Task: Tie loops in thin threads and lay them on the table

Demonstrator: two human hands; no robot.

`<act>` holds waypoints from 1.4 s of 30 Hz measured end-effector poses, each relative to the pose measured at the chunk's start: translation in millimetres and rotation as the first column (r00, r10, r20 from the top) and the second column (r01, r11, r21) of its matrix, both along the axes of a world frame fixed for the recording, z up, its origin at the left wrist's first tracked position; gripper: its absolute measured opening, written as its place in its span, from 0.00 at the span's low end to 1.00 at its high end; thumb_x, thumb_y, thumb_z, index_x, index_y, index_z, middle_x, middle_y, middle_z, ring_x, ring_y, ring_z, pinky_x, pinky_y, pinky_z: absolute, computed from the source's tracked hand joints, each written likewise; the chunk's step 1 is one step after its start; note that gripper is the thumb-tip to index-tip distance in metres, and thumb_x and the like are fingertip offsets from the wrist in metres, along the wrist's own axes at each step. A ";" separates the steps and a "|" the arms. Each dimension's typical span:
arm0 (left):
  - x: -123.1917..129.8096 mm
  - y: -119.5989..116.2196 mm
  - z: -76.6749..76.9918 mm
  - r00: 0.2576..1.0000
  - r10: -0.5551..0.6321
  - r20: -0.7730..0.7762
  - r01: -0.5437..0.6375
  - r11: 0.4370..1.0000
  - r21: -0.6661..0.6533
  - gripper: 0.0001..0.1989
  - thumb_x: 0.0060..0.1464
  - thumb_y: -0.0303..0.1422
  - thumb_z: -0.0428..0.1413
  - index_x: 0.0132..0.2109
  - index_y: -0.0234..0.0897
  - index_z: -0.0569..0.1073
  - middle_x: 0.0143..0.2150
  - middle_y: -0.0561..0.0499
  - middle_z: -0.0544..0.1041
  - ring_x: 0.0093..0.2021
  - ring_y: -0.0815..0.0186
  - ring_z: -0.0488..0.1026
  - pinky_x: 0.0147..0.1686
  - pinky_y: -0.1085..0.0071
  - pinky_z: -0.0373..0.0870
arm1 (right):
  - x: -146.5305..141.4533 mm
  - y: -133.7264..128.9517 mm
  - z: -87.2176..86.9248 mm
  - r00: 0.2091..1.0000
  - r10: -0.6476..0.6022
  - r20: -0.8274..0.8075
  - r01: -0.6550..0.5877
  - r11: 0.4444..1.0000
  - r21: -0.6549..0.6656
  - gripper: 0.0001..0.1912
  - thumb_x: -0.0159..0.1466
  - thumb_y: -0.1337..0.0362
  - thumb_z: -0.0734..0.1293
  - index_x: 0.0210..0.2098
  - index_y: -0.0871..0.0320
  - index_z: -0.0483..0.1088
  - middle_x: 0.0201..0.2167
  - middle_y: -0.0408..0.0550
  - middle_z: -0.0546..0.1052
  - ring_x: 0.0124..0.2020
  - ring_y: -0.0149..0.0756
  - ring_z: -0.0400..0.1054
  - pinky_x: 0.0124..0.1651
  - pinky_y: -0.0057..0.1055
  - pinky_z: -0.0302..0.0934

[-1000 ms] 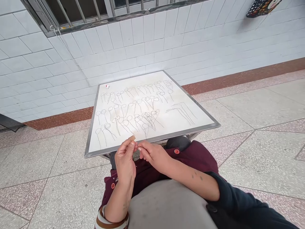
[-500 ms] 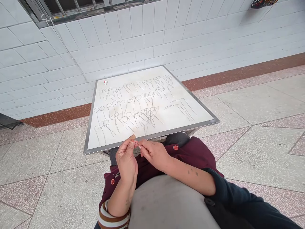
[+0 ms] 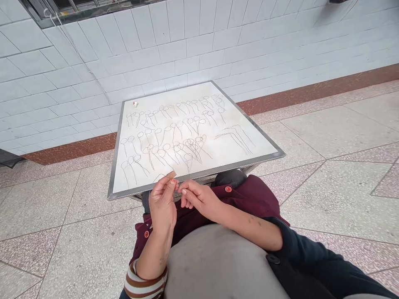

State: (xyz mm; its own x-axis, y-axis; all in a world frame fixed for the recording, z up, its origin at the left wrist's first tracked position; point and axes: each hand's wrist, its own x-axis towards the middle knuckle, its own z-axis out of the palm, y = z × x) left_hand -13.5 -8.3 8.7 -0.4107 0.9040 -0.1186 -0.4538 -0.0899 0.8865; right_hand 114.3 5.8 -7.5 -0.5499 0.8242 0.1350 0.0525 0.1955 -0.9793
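Observation:
At the near edge of a white table (image 3: 199,167), my left hand (image 3: 163,203) is pinched closed, with a small tan piece (image 3: 171,174) at its fingertips. A thin dark wire (image 3: 160,176) shows beside those fingers. My right hand (image 3: 199,198) is also pinched, its thumb and forefinger close to the left fingertips; what it grips is too small to make out. Rows of thin looped wires (image 3: 166,147) lie across the tabletop. Several longer bent wires (image 3: 238,135) without visible loops rest on the right side.
A small white and red object (image 3: 135,104) sits at the table's far left corner. Behind the table stands a white tiled wall (image 3: 174,54) with a barred window (image 3: 75,6) at upper left. Dark red cloth (image 3: 262,199) covers my lap.
The fingertips of my two hands have come slightly apart. A curved wire now shows by my left fingers, and more of the tan piece is visible. The view has shifted slightly.

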 end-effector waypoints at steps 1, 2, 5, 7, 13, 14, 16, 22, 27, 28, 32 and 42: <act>-0.1 -0.3 -0.9 1.000 -0.003 -0.011 0.003 1.000 -0.005 0.11 0.43 0.33 0.67 0.37 0.36 0.80 0.30 0.52 0.77 0.31 0.72 0.71 0.37 0.72 0.68 | 0.0 0.4 0.1 1.000 0.004 -0.009 -0.004 1.000 -0.021 0.10 0.70 0.57 0.55 0.40 0.55 0.63 0.25 0.39 0.73 0.24 0.26 0.66 0.32 0.25 0.66; -0.3 -0.6 -1.8 1.000 -0.006 -0.026 0.006 1.000 -0.006 0.11 0.44 0.33 0.67 0.38 0.36 0.80 0.31 0.52 0.77 0.31 0.71 0.71 0.37 0.72 0.68 | 0.0 0.9 0.4 1.000 0.012 -0.024 -0.013 0.999 -0.053 0.11 0.70 0.57 0.56 0.39 0.56 0.63 0.25 0.39 0.73 0.23 0.25 0.66 0.31 0.25 0.66; -1.6 -1.4 -3.7 0.997 -0.029 -0.078 0.029 1.000 -0.002 0.11 0.47 0.33 0.65 0.40 0.37 0.80 0.32 0.52 0.77 0.32 0.72 0.71 0.39 0.73 0.68 | 0.5 2.8 2.4 0.990 0.072 -0.118 -0.096 0.974 -0.206 0.12 0.70 0.56 0.56 0.38 0.57 0.64 0.25 0.40 0.73 0.23 0.25 0.65 0.29 0.24 0.65; -2.0 -2.0 -4.4 0.994 -0.049 -0.101 0.050 0.999 0.000 0.11 0.48 0.33 0.65 0.41 0.38 0.80 0.32 0.53 0.76 0.33 0.72 0.71 0.40 0.73 0.68 | 1.4 4.3 3.8 0.977 0.101 -0.190 -0.156 0.939 -0.306 0.12 0.69 0.56 0.57 0.39 0.57 0.64 0.25 0.40 0.73 0.23 0.25 0.66 0.28 0.23 0.64; -0.6 -2.4 -6.5 0.991 -0.045 -0.125 0.046 0.999 0.002 0.13 0.44 0.31 0.67 0.40 0.40 0.81 0.33 0.55 0.75 0.34 0.74 0.70 0.40 0.76 0.67 | 2.8 6.2 6.1 0.967 0.084 -0.240 -0.179 0.894 -0.411 0.11 0.68 0.57 0.58 0.38 0.58 0.65 0.24 0.40 0.73 0.24 0.25 0.66 0.28 0.23 0.63; -0.5 -2.2 -7.1 0.991 -0.041 -0.131 0.041 0.999 -0.002 0.13 0.44 0.31 0.67 0.41 0.40 0.81 0.32 0.55 0.74 0.33 0.74 0.69 0.39 0.76 0.67 | 2.6 6.3 5.9 0.965 0.089 -0.245 -0.187 0.891 -0.413 0.11 0.69 0.57 0.58 0.38 0.58 0.65 0.24 0.41 0.73 0.24 0.26 0.66 0.28 0.23 0.63; -0.2 -1.9 -8.3 0.991 -0.028 -0.134 0.027 1.000 -0.004 0.14 0.43 0.31 0.67 0.41 0.39 0.81 0.32 0.55 0.74 0.33 0.74 0.69 0.38 0.77 0.67 | 2.1 6.5 5.1 0.963 0.098 -0.249 -0.198 0.888 -0.416 0.10 0.69 0.58 0.58 0.37 0.58 0.65 0.24 0.41 0.73 0.24 0.26 0.66 0.28 0.23 0.63; 2.3 -1.0 -8.0 0.994 0.001 -0.113 -0.003 1.000 -0.013 0.12 0.42 0.29 0.67 0.38 0.39 0.81 0.28 0.55 0.75 0.28 0.74 0.68 0.35 0.74 0.67 | 0.7 8.8 0.5 0.961 0.114 -0.251 -0.213 0.886 -0.412 0.09 0.68 0.61 0.57 0.36 0.58 0.64 0.22 0.41 0.74 0.22 0.26 0.65 0.28 0.23 0.63; 3.8 0.5 -4.5 0.998 -0.016 -0.055 0.014 0.999 -0.039 0.12 0.41 0.29 0.68 0.37 0.37 0.81 0.26 0.55 0.75 0.26 0.75 0.67 0.35 0.73 0.67 | 1.2 12.4 -5.3 0.934 0.116 -0.338 -0.271 0.847 -0.458 0.10 0.68 0.61 0.57 0.34 0.58 0.66 0.19 0.39 0.72 0.19 0.24 0.62 0.24 0.20 0.58; 3.5 0.7 -4.1 0.999 -0.033 -0.040 0.031 0.998 -0.047 0.13 0.41 0.29 0.68 0.38 0.37 0.81 0.27 0.55 0.75 0.26 0.75 0.67 0.34 0.73 0.66 | 1.5 13.1 -6.8 0.925 0.117 -0.361 -0.289 0.833 -0.471 0.11 0.69 0.60 0.58 0.35 0.58 0.66 0.19 0.39 0.72 0.19 0.24 0.62 0.24 0.20 0.58; 0.4 0.8 -3.6 0.995 -0.093 0.023 0.094 0.995 -0.045 0.17 0.43 0.30 0.67 0.44 0.37 0.80 0.27 0.56 0.73 0.26 0.75 0.67 0.31 0.76 0.65 | 3.1 14.2 -10.1 0.912 0.134 -0.387 -0.322 0.818 -0.477 0.13 0.69 0.56 0.59 0.36 0.58 0.68 0.21 0.41 0.72 0.22 0.25 0.64 0.24 0.19 0.58; -7.5 -0.6 -2.8 0.991 -0.074 0.109 0.080 0.995 -0.052 0.19 0.45 0.30 0.66 0.48 0.36 0.79 0.29 0.54 0.71 0.29 0.76 0.67 0.30 0.80 0.65 | 8.7 10.2 -9.3 0.923 0.245 -0.295 -0.357 0.830 -0.428 0.15 0.68 0.54 0.60 0.42 0.60 0.69 0.24 0.42 0.74 0.23 0.25 0.66 0.27 0.21 0.61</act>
